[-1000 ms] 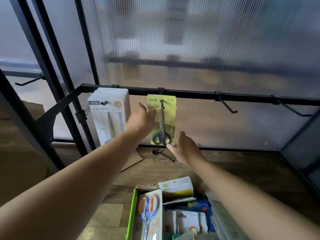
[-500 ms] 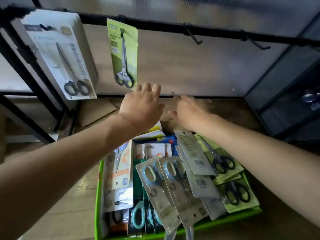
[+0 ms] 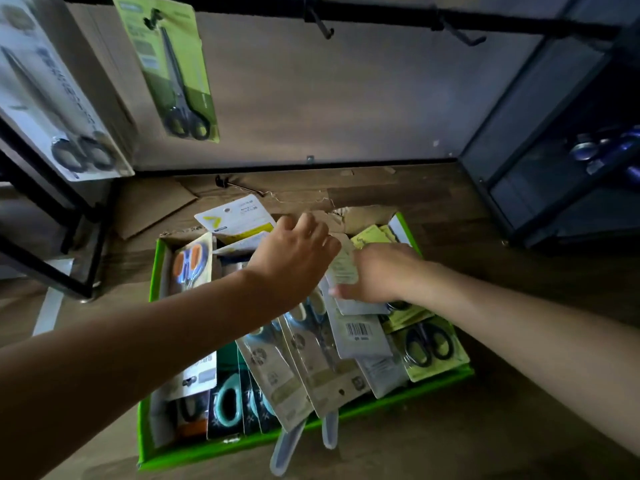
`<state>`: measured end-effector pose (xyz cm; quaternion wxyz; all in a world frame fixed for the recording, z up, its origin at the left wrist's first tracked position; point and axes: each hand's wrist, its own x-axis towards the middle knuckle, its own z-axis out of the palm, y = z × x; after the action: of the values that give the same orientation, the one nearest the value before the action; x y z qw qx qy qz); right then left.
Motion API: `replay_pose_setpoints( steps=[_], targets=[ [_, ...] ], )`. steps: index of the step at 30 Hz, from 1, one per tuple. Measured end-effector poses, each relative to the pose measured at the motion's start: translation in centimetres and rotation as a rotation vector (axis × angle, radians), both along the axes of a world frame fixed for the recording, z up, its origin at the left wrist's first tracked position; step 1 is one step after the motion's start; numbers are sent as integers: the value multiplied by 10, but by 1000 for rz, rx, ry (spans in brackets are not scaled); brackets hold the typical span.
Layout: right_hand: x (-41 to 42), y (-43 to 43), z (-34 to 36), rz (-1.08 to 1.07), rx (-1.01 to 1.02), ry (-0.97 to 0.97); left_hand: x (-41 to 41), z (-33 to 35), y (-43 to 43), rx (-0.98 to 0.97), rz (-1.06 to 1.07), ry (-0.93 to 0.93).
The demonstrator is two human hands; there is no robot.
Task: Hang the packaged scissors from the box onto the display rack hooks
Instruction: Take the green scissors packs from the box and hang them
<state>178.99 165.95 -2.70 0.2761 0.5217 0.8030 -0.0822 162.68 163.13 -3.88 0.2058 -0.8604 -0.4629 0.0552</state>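
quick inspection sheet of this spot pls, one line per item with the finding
surface: wood floor, box stands on it
job's things: box full of scissors packs; green pack and white stack hang on rail; two hooks bare
clutter: loose hook and cardboard on floor behind box
hands: left hand and right hand in the box at a grey pack; grip not clear
cables: nothing seen
surroundings: panel behind rail, dark cabinet at right

glossy plastic scissor packs point(image 3: 322, 362), green cardboard box point(image 3: 242, 443), wood-grain floor point(image 3: 433, 202)
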Motion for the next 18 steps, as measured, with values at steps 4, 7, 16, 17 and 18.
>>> replay_pose_setpoints(
  steps=[4,7,16,17,18],
  targets=[
    [4,-5,-3,8,-108,-53,0,-6,0,-37,-33,52],
    [4,-9,-1,34,-154,-71,0,-11,-4,-29,-48,48],
    [-2,-13,25,92,28,37,-2,-7,2,-54,-32,28],
    [-1,-11,29,82,82,54,-3,-6,4,-47,-26,22],
    [1,-7,34,65,136,75,-3,-5,7,-38,-23,5]
  ],
)
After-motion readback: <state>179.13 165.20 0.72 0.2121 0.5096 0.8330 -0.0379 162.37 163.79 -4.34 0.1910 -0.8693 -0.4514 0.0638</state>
